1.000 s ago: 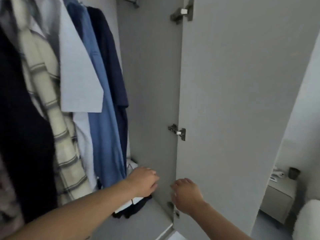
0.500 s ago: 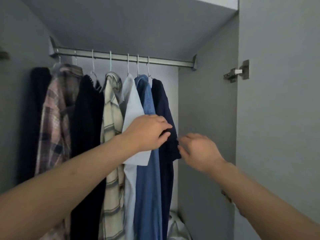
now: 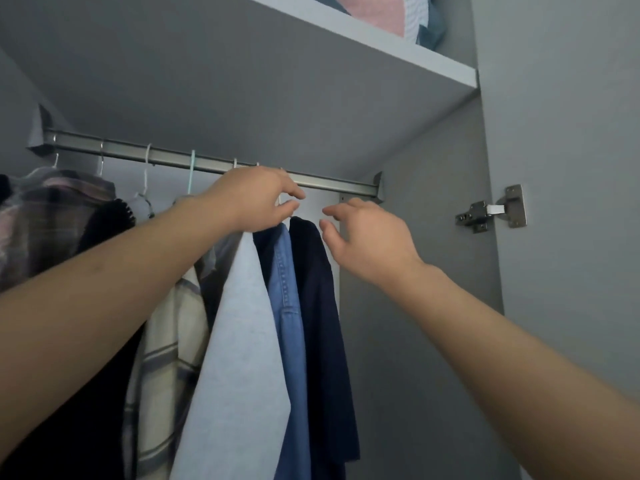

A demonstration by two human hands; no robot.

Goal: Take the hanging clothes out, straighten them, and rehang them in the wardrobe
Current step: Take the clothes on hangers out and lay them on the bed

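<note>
Two hands at rail (image 3: 329,184) | left hand (image 3: 256,199) fingers pinching hanger hook | right hand (image 3: 367,240) fingers spread, empty

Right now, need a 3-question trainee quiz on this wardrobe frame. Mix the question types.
1. True or false: the right hand grips the navy shirt.
2. Which garment hangs farthest right on the rail? A) plaid shirt B) denim shirt C) navy shirt
3. Fill in: the left hand is up at a hanger hook, just below the ____.

Key
1. False; its fingers are spread, beside the shirt's shoulder.
2. C; the denim shirt hangs left of it, the plaid shirt far left.
3. rail
</note>
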